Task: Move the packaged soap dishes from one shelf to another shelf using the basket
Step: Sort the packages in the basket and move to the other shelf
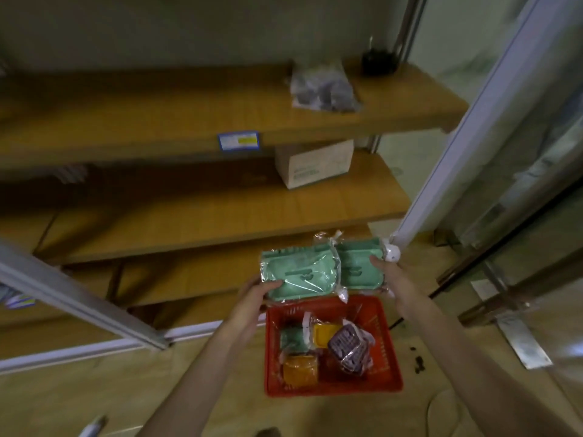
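A red basket [391, 370] stands on the floor in front of the wooden shelves. In it lie several packaged soap dishes: a yellow one [326, 336], an orange one [299, 370], a purple one [348, 348] and a green one [291, 339]. Above the basket's far edge my left hand [255, 294] grips a green packaged soap dish [299, 272] by its left side. My right hand [383, 269] grips a second green packaged dish [356, 266] by its right side. The two packs sit side by side and touch.
The wooden shelves rise in tiers behind the basket. The upper shelf [189, 115] holds a bag of dark items [325, 86] and a black object [377, 61]. A cardboard box [315, 162] stands on the middle shelf [205, 216]. A metal-framed glass door [473, 121] stands at the right.
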`<state>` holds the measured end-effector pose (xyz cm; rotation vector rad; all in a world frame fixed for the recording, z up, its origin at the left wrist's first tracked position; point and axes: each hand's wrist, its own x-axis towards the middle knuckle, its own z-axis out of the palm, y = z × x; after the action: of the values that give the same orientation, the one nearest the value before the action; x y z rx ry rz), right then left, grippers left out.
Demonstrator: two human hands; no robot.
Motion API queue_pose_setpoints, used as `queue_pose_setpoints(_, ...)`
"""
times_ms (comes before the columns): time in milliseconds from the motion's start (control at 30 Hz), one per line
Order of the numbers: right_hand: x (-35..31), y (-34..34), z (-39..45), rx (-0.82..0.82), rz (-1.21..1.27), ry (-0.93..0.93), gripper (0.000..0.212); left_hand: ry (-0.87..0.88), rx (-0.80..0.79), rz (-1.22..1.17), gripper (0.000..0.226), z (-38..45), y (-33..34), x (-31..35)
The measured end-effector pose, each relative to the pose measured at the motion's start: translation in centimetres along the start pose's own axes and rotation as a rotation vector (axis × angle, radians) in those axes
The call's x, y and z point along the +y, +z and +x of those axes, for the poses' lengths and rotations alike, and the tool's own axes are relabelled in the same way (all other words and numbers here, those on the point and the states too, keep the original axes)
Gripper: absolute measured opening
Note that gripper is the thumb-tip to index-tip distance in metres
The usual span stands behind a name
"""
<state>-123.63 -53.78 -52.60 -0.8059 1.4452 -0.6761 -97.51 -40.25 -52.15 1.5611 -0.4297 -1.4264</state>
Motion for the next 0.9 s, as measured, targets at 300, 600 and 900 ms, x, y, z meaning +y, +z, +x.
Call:
queue_pose_setpoints(300, 19.0, 0.3, 16.0, 0.075, -0.14, 0.045, 0.041, -0.101, 0.103, 0.104, 0.039, 16.1, -1.4, -18.2)
queue_pose_setpoints(600, 31.9, -0.1, 26.5, 0.265, -0.094, -0.022, 0.028, -0.163, 0.22, 0.007, 0.02, 27.4, -2.7, -32.0)
queue_pose_setpoints(900, 39.7, -0.9, 30.9, 0.176, -0.124, 0.062, 0.034, -0.395, 0.186, -0.1, 0.012, 32.1, -1.6, -41.0)
